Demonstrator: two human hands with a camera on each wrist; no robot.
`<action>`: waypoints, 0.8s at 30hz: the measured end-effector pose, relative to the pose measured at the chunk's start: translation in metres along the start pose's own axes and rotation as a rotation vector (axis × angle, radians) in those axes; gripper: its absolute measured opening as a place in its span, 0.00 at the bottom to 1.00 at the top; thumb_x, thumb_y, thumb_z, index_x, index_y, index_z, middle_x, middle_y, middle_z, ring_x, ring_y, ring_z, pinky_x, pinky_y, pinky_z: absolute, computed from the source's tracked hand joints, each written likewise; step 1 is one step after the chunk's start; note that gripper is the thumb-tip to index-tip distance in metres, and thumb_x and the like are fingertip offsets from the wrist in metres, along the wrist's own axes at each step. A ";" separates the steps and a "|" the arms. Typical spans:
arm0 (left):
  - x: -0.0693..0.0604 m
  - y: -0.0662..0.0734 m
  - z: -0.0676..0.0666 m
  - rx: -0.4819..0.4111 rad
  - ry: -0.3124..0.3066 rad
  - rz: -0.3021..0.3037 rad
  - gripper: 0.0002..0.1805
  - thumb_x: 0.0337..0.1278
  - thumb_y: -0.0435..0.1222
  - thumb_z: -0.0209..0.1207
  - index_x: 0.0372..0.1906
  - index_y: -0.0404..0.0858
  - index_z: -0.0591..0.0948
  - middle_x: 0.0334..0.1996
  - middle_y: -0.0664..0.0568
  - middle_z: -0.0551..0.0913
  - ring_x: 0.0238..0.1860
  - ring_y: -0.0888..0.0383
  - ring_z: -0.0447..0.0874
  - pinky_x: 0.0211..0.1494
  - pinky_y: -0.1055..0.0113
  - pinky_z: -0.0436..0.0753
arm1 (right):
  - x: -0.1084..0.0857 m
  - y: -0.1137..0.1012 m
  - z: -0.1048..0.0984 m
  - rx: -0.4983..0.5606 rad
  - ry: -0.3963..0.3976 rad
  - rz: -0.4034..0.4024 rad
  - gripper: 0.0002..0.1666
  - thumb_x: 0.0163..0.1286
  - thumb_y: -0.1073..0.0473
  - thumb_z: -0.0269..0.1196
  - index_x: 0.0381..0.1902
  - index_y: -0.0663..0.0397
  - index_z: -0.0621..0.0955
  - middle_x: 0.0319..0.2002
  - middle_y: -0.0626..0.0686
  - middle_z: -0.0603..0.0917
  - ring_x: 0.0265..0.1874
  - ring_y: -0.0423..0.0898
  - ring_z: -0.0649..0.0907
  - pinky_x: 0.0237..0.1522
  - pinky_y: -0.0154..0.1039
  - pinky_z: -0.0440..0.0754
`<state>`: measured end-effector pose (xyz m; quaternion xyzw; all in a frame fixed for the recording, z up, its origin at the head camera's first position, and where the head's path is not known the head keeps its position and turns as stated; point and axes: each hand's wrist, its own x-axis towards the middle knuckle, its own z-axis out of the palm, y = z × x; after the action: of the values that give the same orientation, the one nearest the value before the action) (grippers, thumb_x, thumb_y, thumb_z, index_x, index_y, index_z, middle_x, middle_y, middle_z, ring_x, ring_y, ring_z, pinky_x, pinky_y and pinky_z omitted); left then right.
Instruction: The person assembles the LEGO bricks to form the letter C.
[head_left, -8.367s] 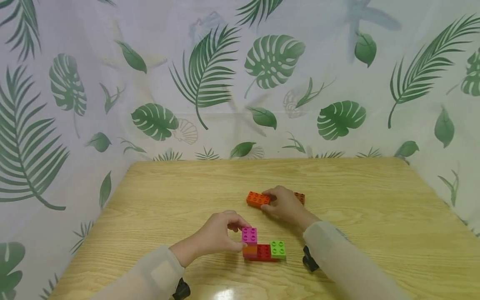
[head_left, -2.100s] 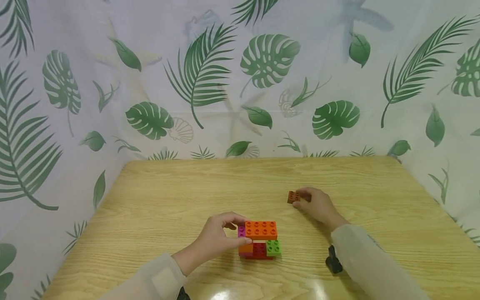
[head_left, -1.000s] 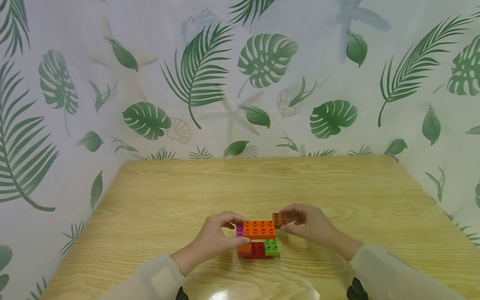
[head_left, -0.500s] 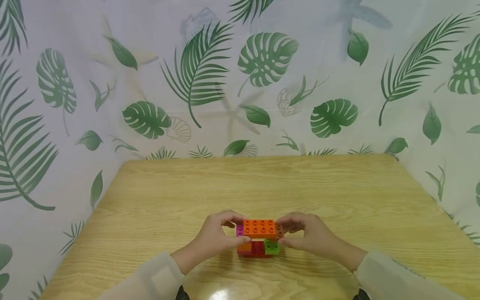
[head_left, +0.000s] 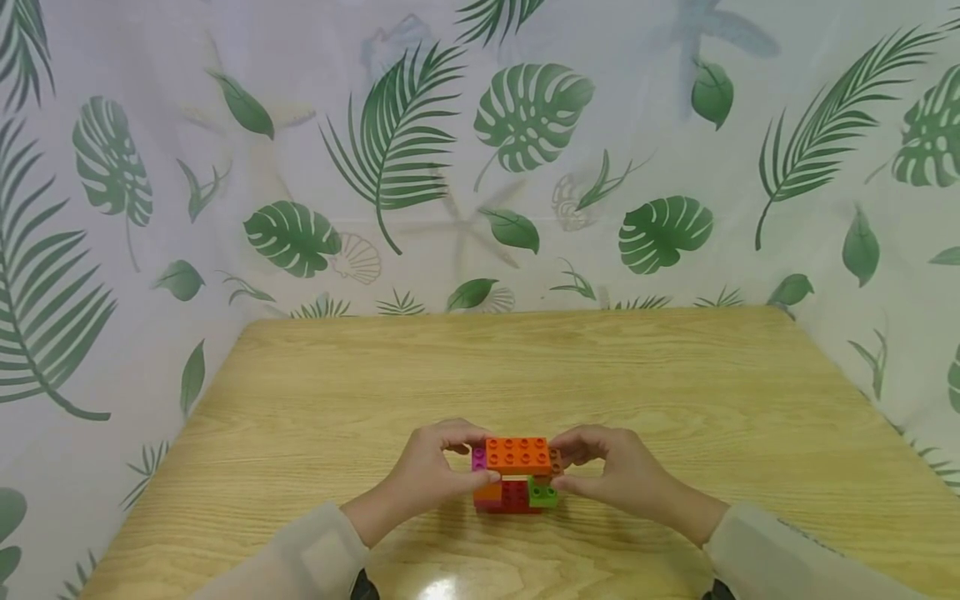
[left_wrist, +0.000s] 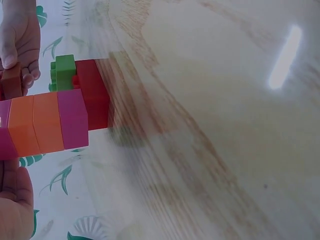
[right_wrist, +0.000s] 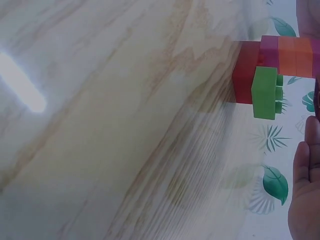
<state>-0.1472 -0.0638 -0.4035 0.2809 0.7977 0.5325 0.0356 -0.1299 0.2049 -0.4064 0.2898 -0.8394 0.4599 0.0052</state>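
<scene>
My left hand [head_left: 431, 471] holds the left end of a toy brick stack, thumb in front and fingers behind. Its column of magenta and orange bricks [left_wrist: 47, 122] rises from a red brick [left_wrist: 95, 95] on the table. A long orange brick [head_left: 517, 456] sits on top and juts out to the right. A green brick [right_wrist: 264, 93] is on the red brick's right end. With thumb and fingers, my right hand [head_left: 626, 475] pinches a brown brick [head_left: 556, 461] at the long orange brick's right end, partly hidden beneath it. In the left wrist view, a gap separates brown from green.
A wood-grain table [head_left: 360, 367] extends around the stack. Behind and beside it hangs a white leaf-patterned sheet [head_left: 450, 167]. Dark wrist cameras show at both cuffs, and light glares off the near table edge.
The long orange brick went onto the magenta one. My right hand then took the brown brick from farther back and brought it to the orange brick's right end. My left hand stayed at the stack.
</scene>
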 end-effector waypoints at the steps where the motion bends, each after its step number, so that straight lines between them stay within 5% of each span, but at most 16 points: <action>1: 0.000 0.000 0.000 0.007 -0.002 0.004 0.18 0.44 0.34 0.72 0.45 0.39 0.85 0.40 0.59 0.83 0.40 0.59 0.78 0.46 0.53 0.80 | 0.000 0.000 0.000 -0.004 0.006 -0.009 0.21 0.58 0.55 0.70 0.48 0.56 0.82 0.38 0.46 0.84 0.35 0.41 0.82 0.38 0.41 0.83; 15: 0.002 0.003 -0.001 0.085 -0.022 0.079 0.20 0.45 0.32 0.71 0.47 0.33 0.84 0.39 0.53 0.83 0.41 0.57 0.80 0.45 0.58 0.82 | -0.004 0.010 0.004 -0.001 0.076 -0.063 0.19 0.58 0.58 0.71 0.47 0.52 0.82 0.40 0.45 0.84 0.35 0.40 0.83 0.38 0.44 0.83; 24: 0.003 0.005 -0.001 0.127 -0.031 0.074 0.20 0.43 0.30 0.71 0.47 0.36 0.85 0.40 0.57 0.83 0.41 0.60 0.79 0.45 0.57 0.81 | -0.004 0.007 0.005 -0.029 0.093 -0.074 0.19 0.57 0.58 0.71 0.47 0.52 0.82 0.40 0.44 0.84 0.35 0.39 0.83 0.37 0.44 0.83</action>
<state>-0.1485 -0.0618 -0.3980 0.3200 0.8183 0.4773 0.0106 -0.1285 0.2062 -0.4157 0.2987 -0.8336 0.4599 0.0655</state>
